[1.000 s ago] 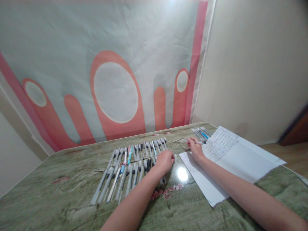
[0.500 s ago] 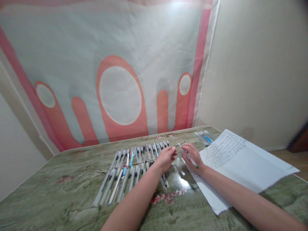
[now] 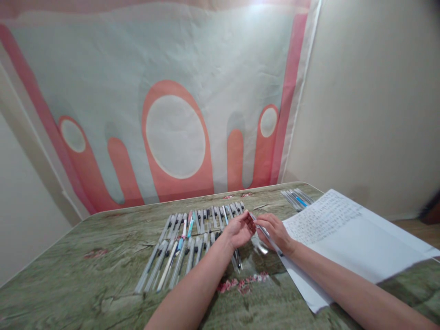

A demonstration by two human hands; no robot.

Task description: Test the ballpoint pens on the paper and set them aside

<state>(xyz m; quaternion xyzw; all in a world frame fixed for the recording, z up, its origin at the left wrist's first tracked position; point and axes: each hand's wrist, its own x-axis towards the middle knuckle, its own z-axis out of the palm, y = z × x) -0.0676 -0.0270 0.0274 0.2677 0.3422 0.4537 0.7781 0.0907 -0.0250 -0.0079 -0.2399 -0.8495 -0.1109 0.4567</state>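
Observation:
A slim clear pen point(image 3: 271, 239) lies slantwise in my right hand point(image 3: 276, 230), whose fingers are wrapped round its barrel. Its far end points up and left, reaching the fingertips of my left hand point(image 3: 241, 230). The left fingers are curled in at that end with the palm partly showing; any small cap between them is hidden. Under and beside my left forearm, several pens point(image 3: 196, 247) lie in two rows, mostly clear with dark grips. A sheet of paper point(image 3: 360, 245) with handwriting on its upper part lies beneath my right forearm.
Behind the paper's left corner lies a small group of pens point(image 3: 297, 199), one of them blue. The table point(image 3: 103, 270) has a green stone-like pattern with printed pink blossoms. A pink and grey cloth point(image 3: 175, 137) hangs behind it.
My hands have come together, so the pen's far end now meets the left fingers. The left hand has turned to show more palm. The view has shifted slightly.

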